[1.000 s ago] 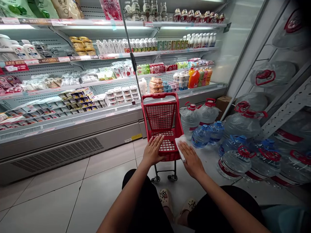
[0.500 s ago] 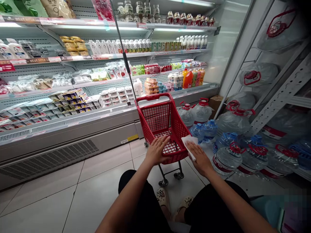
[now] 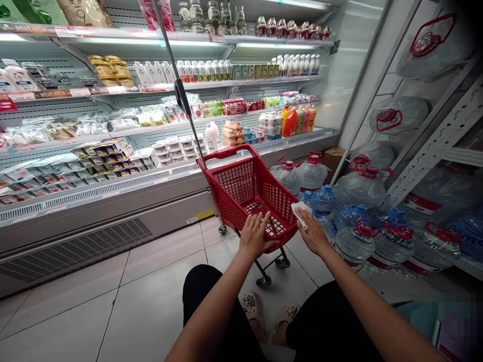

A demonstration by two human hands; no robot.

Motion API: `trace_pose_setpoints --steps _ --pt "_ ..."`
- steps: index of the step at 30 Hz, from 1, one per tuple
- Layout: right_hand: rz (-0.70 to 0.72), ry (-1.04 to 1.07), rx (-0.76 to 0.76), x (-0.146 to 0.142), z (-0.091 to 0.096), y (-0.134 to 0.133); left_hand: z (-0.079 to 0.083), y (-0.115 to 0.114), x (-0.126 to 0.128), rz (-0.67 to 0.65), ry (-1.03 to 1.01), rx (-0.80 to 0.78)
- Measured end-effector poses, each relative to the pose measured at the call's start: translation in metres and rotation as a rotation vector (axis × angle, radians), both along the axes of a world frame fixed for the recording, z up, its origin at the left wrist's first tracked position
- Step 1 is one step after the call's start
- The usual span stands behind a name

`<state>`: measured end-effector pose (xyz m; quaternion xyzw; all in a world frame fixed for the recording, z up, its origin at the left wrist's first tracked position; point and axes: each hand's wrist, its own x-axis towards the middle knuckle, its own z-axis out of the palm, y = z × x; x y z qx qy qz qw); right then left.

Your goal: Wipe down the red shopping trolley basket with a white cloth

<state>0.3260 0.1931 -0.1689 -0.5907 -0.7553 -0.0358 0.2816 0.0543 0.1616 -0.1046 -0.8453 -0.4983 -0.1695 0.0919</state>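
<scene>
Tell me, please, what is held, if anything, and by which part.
The right hand holds a cloth by its near part, under the fingers. The left hand is at the near edge of the cart, any grip unclear.

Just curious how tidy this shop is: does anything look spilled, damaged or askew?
Nothing looks spilled or damaged. One oddity: a tall pole, seemingly fixed to the red cart, slants up in front of the fridge; carts rarely have one.
</scene>
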Motion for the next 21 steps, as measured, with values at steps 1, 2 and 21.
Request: trace_pose_setpoints --steps 1,2,21 --pt "-0.007 0.015 0.003 -0.003 -0.001 -0.004 -0.003 -0.004 0.004 -0.006 -0.023 0.006" --pt "-0.009 0.031 0.007 -0.007 -0.001 -0.010 -0.005 -0.008 0.008 -0.019 -0.041 0.014" --pt "-0.002 0.119 -0.064 -0.003 0.012 -0.064 0.050 0.003 -0.073 -0.020 0.116 0.037"
